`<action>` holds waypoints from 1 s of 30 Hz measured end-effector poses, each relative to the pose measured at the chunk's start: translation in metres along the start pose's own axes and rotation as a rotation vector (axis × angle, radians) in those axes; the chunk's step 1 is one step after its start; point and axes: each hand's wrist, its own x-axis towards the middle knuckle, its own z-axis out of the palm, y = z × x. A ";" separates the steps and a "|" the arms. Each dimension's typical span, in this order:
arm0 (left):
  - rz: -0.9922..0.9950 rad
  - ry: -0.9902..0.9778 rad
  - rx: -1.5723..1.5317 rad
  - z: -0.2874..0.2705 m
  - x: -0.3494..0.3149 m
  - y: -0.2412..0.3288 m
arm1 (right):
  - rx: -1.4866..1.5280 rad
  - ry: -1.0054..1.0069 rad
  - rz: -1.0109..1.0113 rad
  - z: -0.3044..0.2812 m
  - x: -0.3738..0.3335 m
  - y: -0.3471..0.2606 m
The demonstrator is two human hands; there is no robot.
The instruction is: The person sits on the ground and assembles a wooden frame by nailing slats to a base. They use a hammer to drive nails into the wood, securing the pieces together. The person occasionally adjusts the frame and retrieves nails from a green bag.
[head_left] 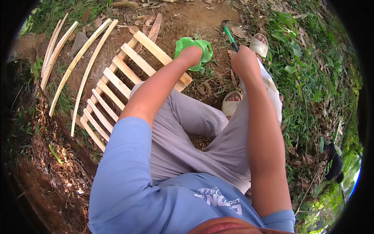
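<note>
My right hand (pixel 245 61) is wrapped round the dark grip of a hammer (pixel 231 37). Its shaft is green, and its metal head points away from me, just over the soil. My left hand (pixel 191 55) reaches into a bright green plastic bag (pixel 184 43) lying open on the ground. The fingers are hidden there, so what they touch does not show. Left of that arm lies a slatted wooden frame (pixel 126 70) of pale strips fixed across long rails. My forearm and knee cover part of it.
Several loose wooden strips (pixel 83 48) lie on the ground at the left, near a grey stone (pixel 79 43). A brown plank (pixel 155 29) rests beyond the frame. My sandalled foot (pixel 232 102) is between the hands. Grass (pixel 300 78) grows along the right.
</note>
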 end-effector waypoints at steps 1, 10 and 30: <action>-0.040 0.017 0.006 0.016 0.021 -0.009 | 0.003 0.000 0.017 -0.005 -0.003 0.000; -0.186 0.104 0.118 0.086 0.077 -0.045 | 0.056 0.008 -0.011 -0.003 -0.007 0.001; -0.081 0.078 0.004 0.081 0.076 -0.058 | 0.060 -0.067 -0.027 -0.007 -0.004 0.000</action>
